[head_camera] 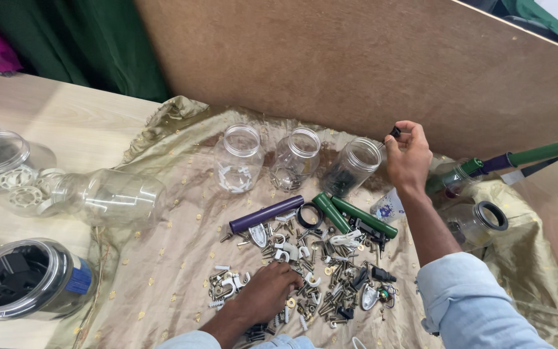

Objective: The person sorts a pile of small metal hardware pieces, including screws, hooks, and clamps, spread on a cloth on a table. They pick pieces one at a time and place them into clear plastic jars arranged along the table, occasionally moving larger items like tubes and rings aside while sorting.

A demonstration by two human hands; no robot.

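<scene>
My right hand (408, 158) is raised beside the mouth of a clear jar (353, 166) holding dark parts, and pinches a small black part (395, 132) in its fingertips. My left hand (267, 292) rests palm down on a pile of mixed hardware (321, 271): screws, white cable clips, brass bits and black pieces, spread on a gold cloth (163, 258). Two more clear jars stand upright behind the pile, one (239, 157) with white clips, one (296, 159) with metal pieces. A purple tube (266, 214) and two green tubes (350, 214) lie by the pile.
A brown board (356, 58) leans behind the cloth. On the left, a jar (108, 196) lies on its side, a tub (4, 165) holds white gears, and a jar (27, 278) holds black parts. A black-rimmed jar (479, 223) and green-purple poles (524, 155) are at right.
</scene>
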